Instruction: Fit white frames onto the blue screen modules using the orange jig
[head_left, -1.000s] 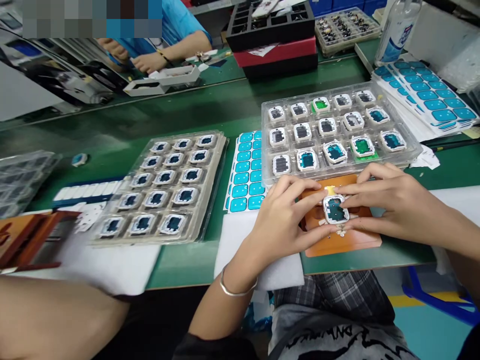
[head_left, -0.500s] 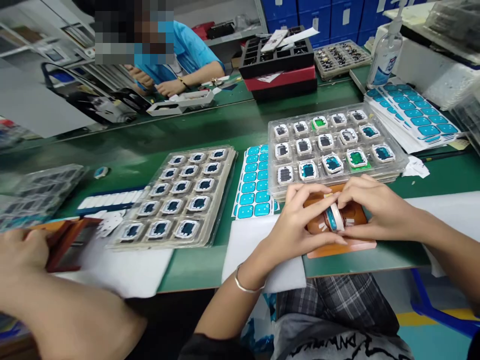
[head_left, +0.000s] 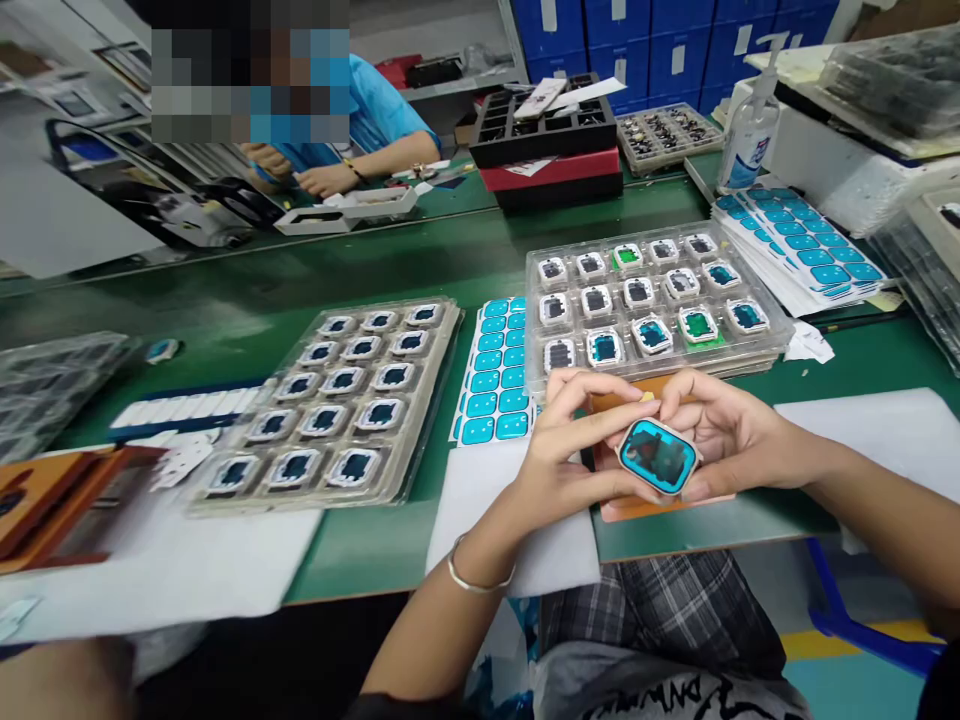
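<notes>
A watch case (head_left: 658,457) with a blue-bordered face is turned up toward the camera, above an orange mat (head_left: 626,509) at the table's front edge. My left hand (head_left: 581,440) pinches its left side between fingers and thumb, with a bangle on the wrist. On the right side my right hand (head_left: 739,435) grips the same case, thumb at its lower corner. Behind my hands lies a clear tray (head_left: 534,375) of white-framed parts, some with blue or green faces. Blue sticker sheets (head_left: 486,380) lie left of that tray.
Another filled tray (head_left: 420,440) stands left of the sticker sheets. White foam sheets (head_left: 480,500) lie along the front edge. At the far left is an orange fixture (head_left: 45,495), near a neighbour's blurred arm. A person in blue sits opposite. A pump bottle (head_left: 750,135) stands back right.
The watch case has turned from edge-on to face-up between my hands. At the left, the neighbour's hand has drawn back from the orange fixture. The whole view has shifted slightly.
</notes>
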